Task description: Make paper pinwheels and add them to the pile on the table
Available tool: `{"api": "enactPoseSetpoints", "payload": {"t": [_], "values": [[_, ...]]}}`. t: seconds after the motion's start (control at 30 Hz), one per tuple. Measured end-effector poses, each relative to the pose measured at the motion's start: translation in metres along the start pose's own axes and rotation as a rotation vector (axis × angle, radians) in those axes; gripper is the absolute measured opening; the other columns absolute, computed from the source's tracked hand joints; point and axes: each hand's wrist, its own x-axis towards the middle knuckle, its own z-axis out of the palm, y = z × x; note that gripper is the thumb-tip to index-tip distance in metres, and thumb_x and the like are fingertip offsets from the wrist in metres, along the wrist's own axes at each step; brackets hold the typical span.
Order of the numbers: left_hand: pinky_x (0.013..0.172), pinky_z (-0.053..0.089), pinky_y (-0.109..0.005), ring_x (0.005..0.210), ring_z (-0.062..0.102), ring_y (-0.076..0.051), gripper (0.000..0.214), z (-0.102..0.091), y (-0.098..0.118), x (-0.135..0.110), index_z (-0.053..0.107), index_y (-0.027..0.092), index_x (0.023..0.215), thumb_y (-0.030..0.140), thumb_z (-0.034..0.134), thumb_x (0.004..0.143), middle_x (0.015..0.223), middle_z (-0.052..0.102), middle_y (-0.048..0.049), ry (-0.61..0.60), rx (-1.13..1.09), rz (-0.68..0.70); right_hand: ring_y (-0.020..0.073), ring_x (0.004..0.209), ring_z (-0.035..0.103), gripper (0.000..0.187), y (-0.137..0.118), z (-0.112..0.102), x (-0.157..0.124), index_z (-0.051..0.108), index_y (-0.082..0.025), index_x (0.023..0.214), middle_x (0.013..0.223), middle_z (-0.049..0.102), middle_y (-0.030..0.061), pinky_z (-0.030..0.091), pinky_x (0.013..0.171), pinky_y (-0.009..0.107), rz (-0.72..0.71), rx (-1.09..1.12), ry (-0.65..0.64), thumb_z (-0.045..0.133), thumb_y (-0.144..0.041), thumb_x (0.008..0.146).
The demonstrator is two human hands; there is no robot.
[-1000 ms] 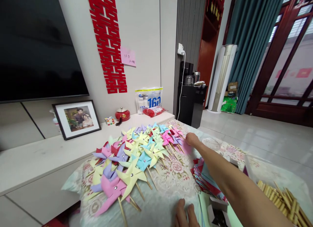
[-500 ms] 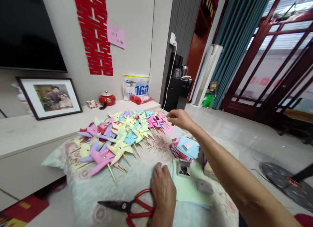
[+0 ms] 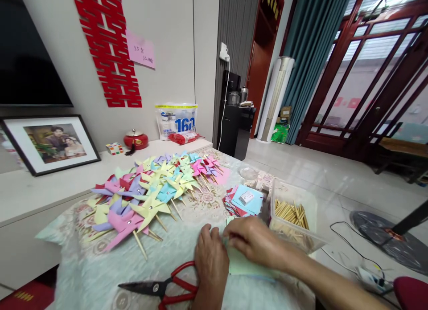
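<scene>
My left hand point(image 3: 210, 256) rests palm down on the tablecloth, fingers loosely stretched and holding nothing visible. Beside its wrist lie red-handled scissors point(image 3: 155, 287), blades pointing left. My right hand point(image 3: 254, 239) is over a light green paper sheet point(image 3: 242, 266), close to my left fingertips. Its fingers are curled together; whatever is between them is hidden. A pile of paper pinwheels point(image 3: 150, 207) on sticks spreads beyond my hands. Behind my right hand sits a stack of coloured paper squares point(image 3: 250, 207) with a small box point(image 3: 246, 197) on top.
A clear plastic bin point(image 3: 310, 203) of short wooden sticks point(image 3: 290, 213) stands at the right. A round clear lid point(image 3: 248, 173) lies behind the paper stack. Along the wall, the white cabinet holds a framed photo point(image 3: 55, 143), a red pot point(image 3: 135, 140) and a plastic bag point(image 3: 177, 118).
My right hand has come back from the far edge of the pinwheels to the green paper, now covering the small open box. My left hand stays by the scissors. The view has swung right.
</scene>
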Motion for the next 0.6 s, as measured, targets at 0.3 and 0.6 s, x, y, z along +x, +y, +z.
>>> {"api": "enactPoseSetpoints", "payload": {"t": [0.3, 0.6], "values": [[0.081, 0.048, -0.033, 0.099, 0.063, -0.024, 0.035, 0.005, -0.003, -0.002, 0.07, 0.015, 0.107, -0.001, 0.045, 0.087, 0.12, 0.062, -0.0127, -0.125, 0.579, 0.141, 0.0171, 0.074, 0.066, 0.016, 0.103, -0.092, 0.032, 0.074, -0.016, 0.094, 0.079, 0.073, 0.0023, 0.044, 0.067, 0.025, 0.327, -0.222, 0.166, 0.061, -0.018, 0.085], [0.086, 0.052, -0.034, 0.101, 0.065, -0.025, 0.033, 0.003, -0.008, -0.001, 0.071, 0.015, 0.107, 0.0, 0.051, 0.085, 0.119, 0.064, -0.0123, -0.148, 0.535, 0.126, 0.0213, 0.098, 0.067, 0.025, 0.14, -0.086, 0.082, 0.066, -0.016, 0.114, 0.116, 0.068, 0.0074, 0.057, 0.085, 0.039, 0.513, -0.241, -0.072, 0.063, -0.033, 0.096]]}}
